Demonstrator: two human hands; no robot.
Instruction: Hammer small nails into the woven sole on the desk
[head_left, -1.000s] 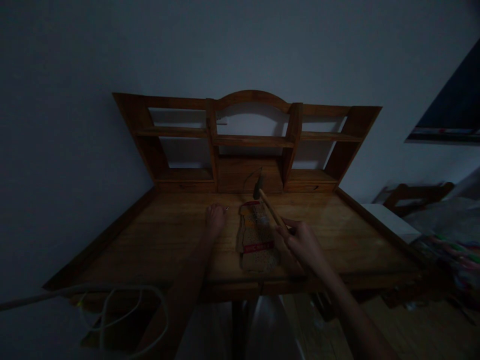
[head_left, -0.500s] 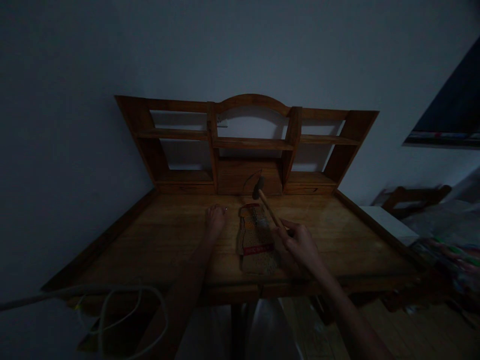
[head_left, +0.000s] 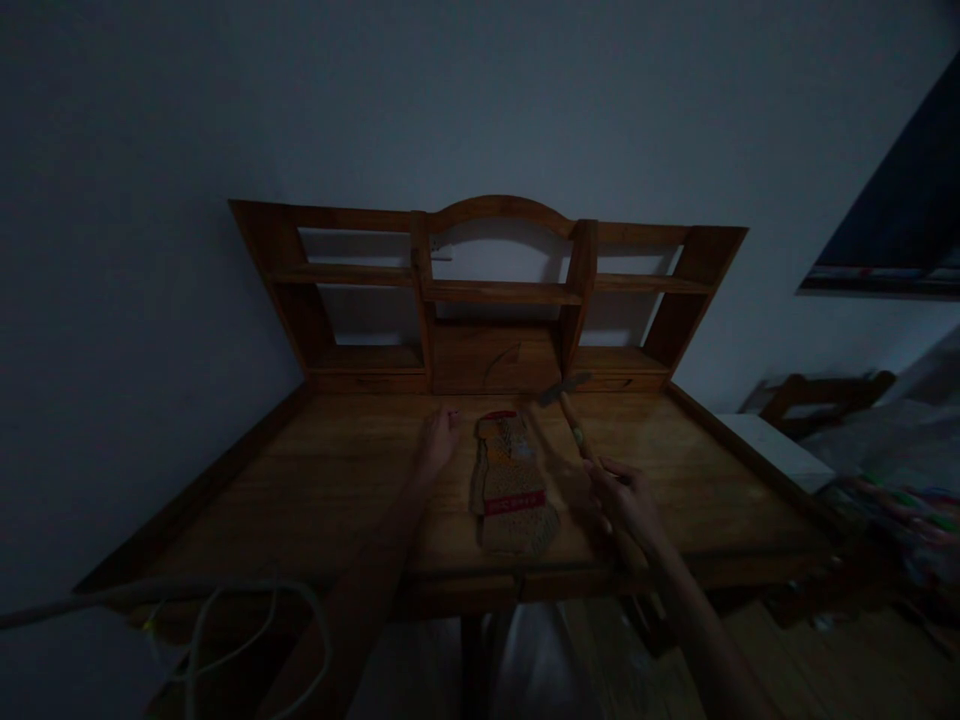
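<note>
My right hand (head_left: 626, 500) grips the wooden handle of a small hammer (head_left: 576, 420), whose dark head points up and away over the desk (head_left: 315, 480). To its left lies a flat tan packet with a red band (head_left: 511, 490) on the desk top. Resting on the wood just left of the packet's far end is my left hand (head_left: 441, 438), fingers loosely curled, holding nothing that I can make out. The room is very dim.
A wooden hutch with open shelves (head_left: 491, 290) stands at the back of the desk against the wall. White cables (head_left: 225, 625) hang at the front left corner. A chair and cluttered items (head_left: 862, 440) sit to the right.
My right hand has swung the hammer to the right, off the packet; its head now sits right of the packet. The left hand shifted slightly toward the packet.
</note>
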